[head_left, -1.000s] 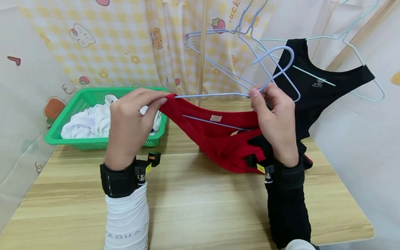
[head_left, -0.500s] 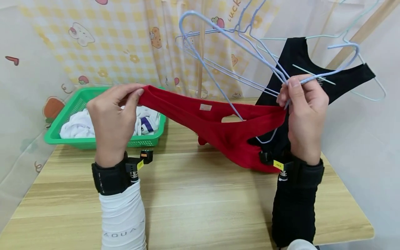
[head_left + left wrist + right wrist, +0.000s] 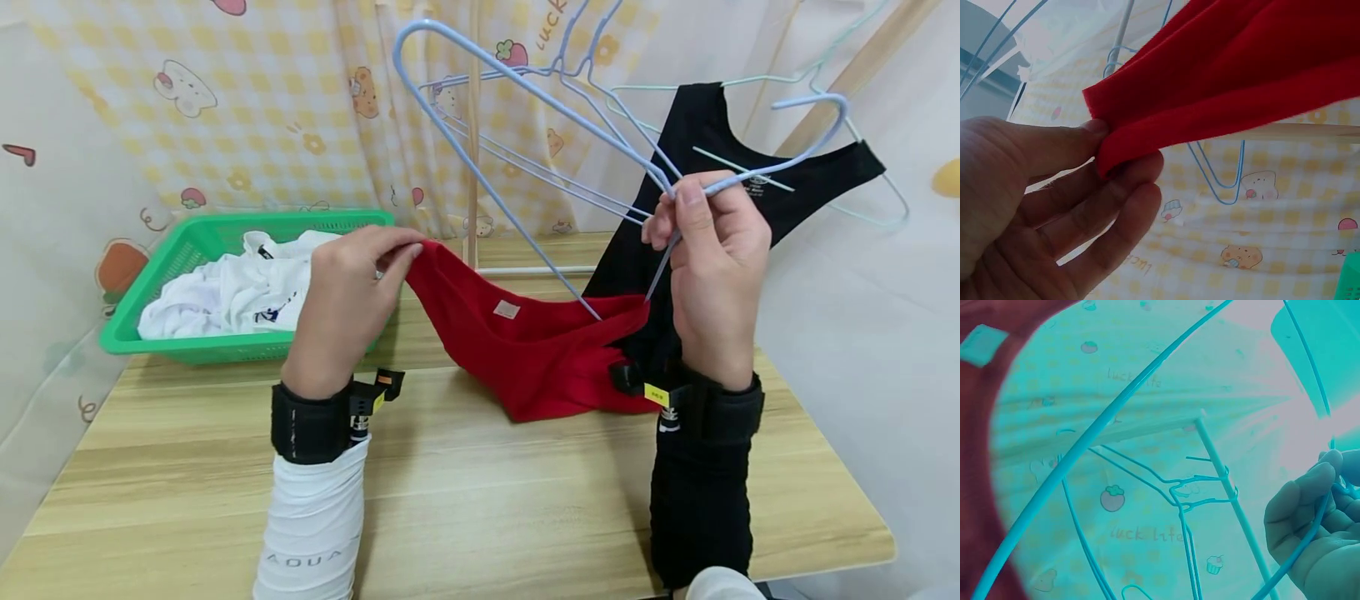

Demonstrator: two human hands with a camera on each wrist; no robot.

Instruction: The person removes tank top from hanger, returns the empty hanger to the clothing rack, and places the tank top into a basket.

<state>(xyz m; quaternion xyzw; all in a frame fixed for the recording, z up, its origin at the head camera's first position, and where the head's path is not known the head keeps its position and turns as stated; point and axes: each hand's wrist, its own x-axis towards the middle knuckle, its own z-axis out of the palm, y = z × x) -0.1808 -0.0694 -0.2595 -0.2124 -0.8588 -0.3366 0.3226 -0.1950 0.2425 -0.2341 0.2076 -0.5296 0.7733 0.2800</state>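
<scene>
A red tank top (image 3: 517,358) with a pale neck label sags between my hands, its lower part just over or touching the table. My left hand (image 3: 352,304) pinches one strap of it between thumb and fingers, and the left wrist view shows this strap end (image 3: 1141,134) close up. With fingers curled round the base of its hook, my right hand (image 3: 716,258) holds a light blue wire hanger (image 3: 1091,434). One end of the hanger dips inside the red neckline; the other sticks up and left above the cloth.
At the back left stands a green basket (image 3: 202,343) with white clothes (image 3: 217,292) inside. A black tank top (image 3: 678,150) hangs on a mint hanger at the right. More blue hangers hang from a wooden rack behind. The wooden table (image 3: 517,508) lies below.
The hanger bar has left the strap at my left hand and tilted, so one end points up left. My right hand rose rightward; my left hand went left, then came back right and down.
</scene>
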